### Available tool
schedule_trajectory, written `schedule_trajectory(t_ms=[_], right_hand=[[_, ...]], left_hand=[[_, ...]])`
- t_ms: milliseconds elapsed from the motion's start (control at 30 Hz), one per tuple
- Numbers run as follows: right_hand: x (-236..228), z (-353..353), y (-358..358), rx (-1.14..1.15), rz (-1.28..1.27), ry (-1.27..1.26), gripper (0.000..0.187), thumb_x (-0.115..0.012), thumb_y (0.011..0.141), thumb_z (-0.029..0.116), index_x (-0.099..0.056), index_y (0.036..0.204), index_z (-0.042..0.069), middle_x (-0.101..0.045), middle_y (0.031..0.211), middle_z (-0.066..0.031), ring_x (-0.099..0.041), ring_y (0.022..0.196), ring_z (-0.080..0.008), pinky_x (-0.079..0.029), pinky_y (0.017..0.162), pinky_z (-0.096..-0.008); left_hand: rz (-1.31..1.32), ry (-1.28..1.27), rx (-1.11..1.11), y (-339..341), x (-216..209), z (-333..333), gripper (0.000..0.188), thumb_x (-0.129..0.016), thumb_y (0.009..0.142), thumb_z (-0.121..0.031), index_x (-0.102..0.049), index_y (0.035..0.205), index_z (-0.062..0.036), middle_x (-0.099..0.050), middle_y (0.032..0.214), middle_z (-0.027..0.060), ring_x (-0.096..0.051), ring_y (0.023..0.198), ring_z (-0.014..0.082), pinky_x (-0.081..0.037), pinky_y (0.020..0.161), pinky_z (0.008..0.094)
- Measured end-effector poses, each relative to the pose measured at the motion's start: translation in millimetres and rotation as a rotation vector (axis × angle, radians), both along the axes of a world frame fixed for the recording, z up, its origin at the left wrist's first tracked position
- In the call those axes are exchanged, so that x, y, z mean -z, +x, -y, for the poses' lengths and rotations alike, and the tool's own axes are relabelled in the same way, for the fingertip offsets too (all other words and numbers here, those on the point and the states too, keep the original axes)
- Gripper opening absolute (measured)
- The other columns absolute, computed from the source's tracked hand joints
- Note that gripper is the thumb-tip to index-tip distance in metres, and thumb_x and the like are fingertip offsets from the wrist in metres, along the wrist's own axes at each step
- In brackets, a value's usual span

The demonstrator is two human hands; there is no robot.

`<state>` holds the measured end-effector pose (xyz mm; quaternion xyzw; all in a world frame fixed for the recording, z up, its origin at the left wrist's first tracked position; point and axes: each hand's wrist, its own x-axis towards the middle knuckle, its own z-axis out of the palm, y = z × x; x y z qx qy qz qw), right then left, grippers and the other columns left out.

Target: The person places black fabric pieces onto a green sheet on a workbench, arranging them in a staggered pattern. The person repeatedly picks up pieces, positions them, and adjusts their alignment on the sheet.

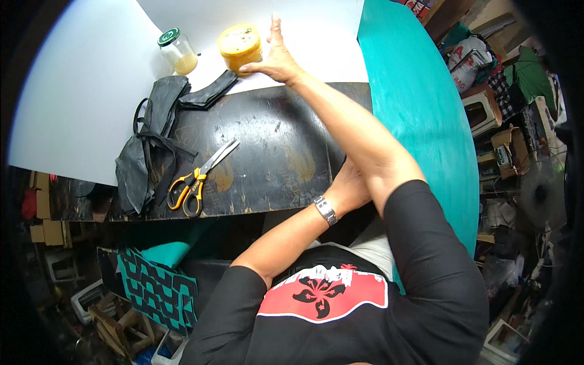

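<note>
My right hand (280,59) reaches to the back of the table with thumb and fingers spread apart and nothing in them. Its thumb tip is at the side of a yellow round tub (238,48) with a yellowish lid; whether it touches I cannot tell. My left hand (351,185), with a metal watch (325,210) on the wrist, lies below my right forearm by the elbow, which hides its fingers. Scissors (204,176) with orange and black handles lie partly spread on the table. Left of them is a heap of black straps and fabric (161,112).
A glass jar (180,53) with a green lid and pale yellow contents stands at the back left. White panels (79,91) rise behind the dark worn table (261,176). A teal surface (420,121) borders it on the right. Cluttered shelves (505,115) stand beyond.
</note>
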<state>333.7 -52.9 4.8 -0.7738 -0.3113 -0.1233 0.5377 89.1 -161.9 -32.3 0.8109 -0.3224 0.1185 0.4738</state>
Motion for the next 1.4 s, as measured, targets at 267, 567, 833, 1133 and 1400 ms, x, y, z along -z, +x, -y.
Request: schedule_trajectory(t_ms=[267,567,833,1133,1400], right_hand=[[26,-42,19,0.112,-0.044,0.122,0.16,-0.097,0.049,0.031,0.017,0.157,0.0,-0.023,0.157,-0.0304,-0.032,0.145,-0.0397,-0.023,0.123,-0.0412],[-18,102,4,0.042,-0.091,0.418,0.153,-0.095,0.056,0.019,0.02,0.156,0.002,-0.056,0.134,-0.0159,-0.054,0.127,-0.0265,-0.032,0.121,-0.0372],[5,230,47,0.464,0.03,0.329,0.159,-0.099,0.053,0.029,0.018,0.157,0.002,-0.021,0.159,-0.0231,-0.03,0.147,-0.0319,-0.025,0.124,-0.0392],[-8,275,31,0.587,-0.159,0.613,0.145,-0.094,0.07,0.02,0.022,0.158,0.015,-0.025,0.157,-0.0258,-0.039,0.14,-0.0362,-0.033,0.117,-0.0482],[-31,209,-86,0.238,-0.008,0.233,0.097,-0.068,0.084,-0.006,-0.012,0.16,0.015,-0.054,0.121,-0.0119,-0.062,0.091,-0.0121,-0.054,0.081,-0.0277]], left_hand=[[-0.208,-0.274,0.189,-4,18,6,0.054,-0.048,0.103,-0.035,-0.044,0.151,-0.0123,-0.038,0.161,0.0105,-0.031,0.15,0.03,-0.024,0.123,0.0473],[-0.03,0.337,-0.015,-2,-20,-2,0.059,-0.067,0.091,-0.041,-0.056,0.138,-0.0074,-0.053,0.144,0.0123,-0.04,0.141,0.0304,-0.02,0.119,0.0601],[0.019,0.344,-0.057,-5,-18,0,0.056,-0.063,0.094,-0.048,-0.058,0.137,-0.0124,-0.051,0.148,0.0093,-0.038,0.144,0.028,-0.02,0.12,0.0606],[0.033,0.328,-0.072,-4,-14,2,0.057,-0.055,0.1,-0.046,-0.05,0.145,-0.0116,-0.052,0.149,0.0109,-0.04,0.143,0.0298,-0.02,0.119,0.0606],[0.03,0.091,-0.05,-7,-26,-23,0.05,-0.075,0.086,-0.03,-0.059,0.128,-0.0071,-0.056,0.136,0.0148,-0.053,0.127,0.0328,-0.034,0.112,0.0583]])
